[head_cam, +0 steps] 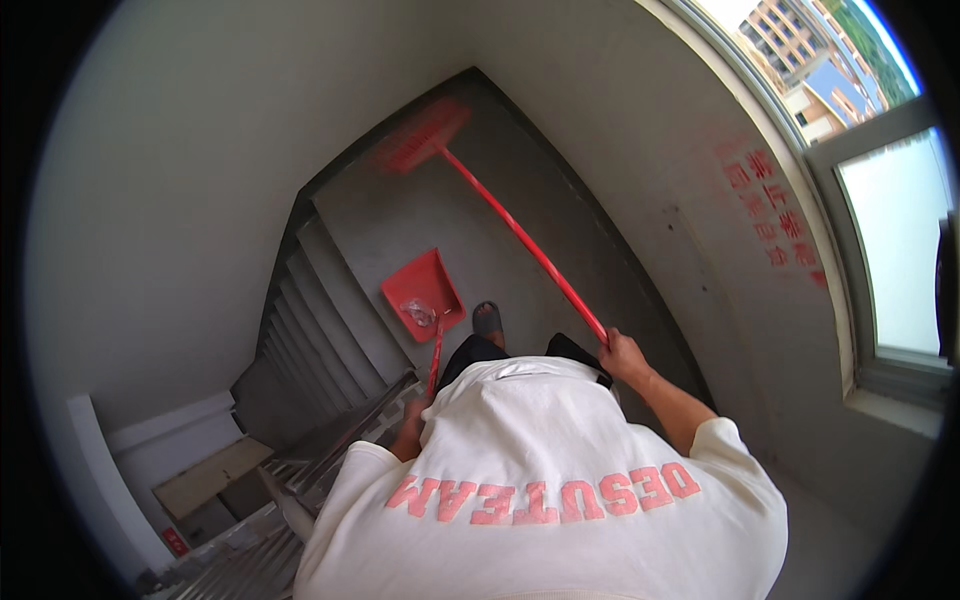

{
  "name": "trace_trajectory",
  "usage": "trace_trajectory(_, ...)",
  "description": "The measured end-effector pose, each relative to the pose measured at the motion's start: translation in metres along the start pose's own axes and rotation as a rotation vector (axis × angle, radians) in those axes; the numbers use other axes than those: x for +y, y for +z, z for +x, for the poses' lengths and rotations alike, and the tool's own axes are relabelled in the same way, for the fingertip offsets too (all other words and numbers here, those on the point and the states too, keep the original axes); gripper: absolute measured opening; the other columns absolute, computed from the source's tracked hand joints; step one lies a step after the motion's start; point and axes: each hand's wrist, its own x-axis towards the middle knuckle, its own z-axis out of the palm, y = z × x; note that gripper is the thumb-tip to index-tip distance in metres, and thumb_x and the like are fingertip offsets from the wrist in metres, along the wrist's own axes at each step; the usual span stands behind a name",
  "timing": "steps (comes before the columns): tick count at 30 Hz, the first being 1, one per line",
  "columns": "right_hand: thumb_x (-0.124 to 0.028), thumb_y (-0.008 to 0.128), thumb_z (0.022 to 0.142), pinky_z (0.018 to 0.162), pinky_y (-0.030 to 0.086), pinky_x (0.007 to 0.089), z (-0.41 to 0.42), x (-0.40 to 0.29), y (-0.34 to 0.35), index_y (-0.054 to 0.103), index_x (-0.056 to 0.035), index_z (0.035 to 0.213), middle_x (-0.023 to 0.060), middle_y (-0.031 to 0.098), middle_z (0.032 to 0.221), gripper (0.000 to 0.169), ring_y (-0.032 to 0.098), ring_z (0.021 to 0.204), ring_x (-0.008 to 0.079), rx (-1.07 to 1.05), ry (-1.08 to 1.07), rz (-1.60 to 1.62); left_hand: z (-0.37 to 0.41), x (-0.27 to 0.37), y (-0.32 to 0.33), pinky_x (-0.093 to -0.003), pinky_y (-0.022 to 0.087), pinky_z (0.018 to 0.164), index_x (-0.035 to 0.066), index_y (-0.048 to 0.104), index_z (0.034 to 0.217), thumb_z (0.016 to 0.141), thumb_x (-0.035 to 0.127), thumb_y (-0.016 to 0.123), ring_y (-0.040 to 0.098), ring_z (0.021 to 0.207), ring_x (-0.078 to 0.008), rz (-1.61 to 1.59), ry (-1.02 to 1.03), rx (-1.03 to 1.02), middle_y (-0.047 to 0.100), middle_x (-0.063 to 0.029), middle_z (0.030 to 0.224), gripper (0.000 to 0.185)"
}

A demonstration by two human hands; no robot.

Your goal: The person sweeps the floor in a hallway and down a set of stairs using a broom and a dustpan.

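Note:
My right hand (pixel 624 357) is closed around the upper end of the red handle of a broom (pixel 517 229). The broom's wide red head (pixel 426 139) is blurred and lies over the grey landing floor near its far corner. At my left side, my left hand (pixel 415 412), partly hidden by my shirt, grips the handle of a long-handled red dustpan (pixel 435 281). The dustpan's tray stands on the landing close to the top stair edge, with a crumpled clear plastic piece (pixel 417 312) and small bits in it.
Concrete stairs (pixel 322 300) drop away to the left of the landing, with a metal railing (pixel 337 442) beside me. Walls enclose the landing, the right one with red painted writing. An open window (pixel 862 142) is at the upper right. My sandalled foot (pixel 487 321) is beside the dustpan.

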Motion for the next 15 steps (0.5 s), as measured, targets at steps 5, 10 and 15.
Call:
trace_trajectory(5,-0.015,0.058,0.083,0.077,0.051,0.0442,0.015,-0.029,-0.016,0.061,-0.0002,0.104,0.0275,0.064,0.091,0.025,0.063,0.091,0.0439,-0.06,0.116,0.011,0.0,0.052,-0.05,-0.047,0.05,0.072,-0.006,0.068,0.09,0.077,0.033,0.063,0.067,0.09,-0.0381,-0.204,-0.329,0.145,0.066,-0.0274,0.09,0.042)
trace_trajectory(10,-0.013,0.056,0.084,0.083,0.051,0.046,0.081,-0.044,-0.035,0.06,0.0013,0.108,0.0286,0.064,0.096,0.028,0.061,0.096,0.0439,-0.044,0.044,-0.037,0.022,0.069,-0.066,-0.0423,0.052,0.066,-0.005,0.069,0.083,0.077,0.023,0.063,0.069,0.077,-0.0321,-0.463,-0.426,0.127,0.068,-0.0243,0.085,0.03)
trace_trajectory(15,-0.013,0.055,0.084,0.095,0.046,0.0399,0.232,-0.067,-0.061,0.047,-0.0048,0.134,0.0253,0.057,0.122,0.051,0.055,0.115,0.0372,0.001,-0.196,-0.033,0.013,0.113,-0.098,-0.0412,0.052,0.058,0.0,0.063,0.095,0.076,0.017,0.064,0.065,0.063,-0.0308,-0.22,-0.219,0.129,0.066,-0.0195,0.073,0.025)
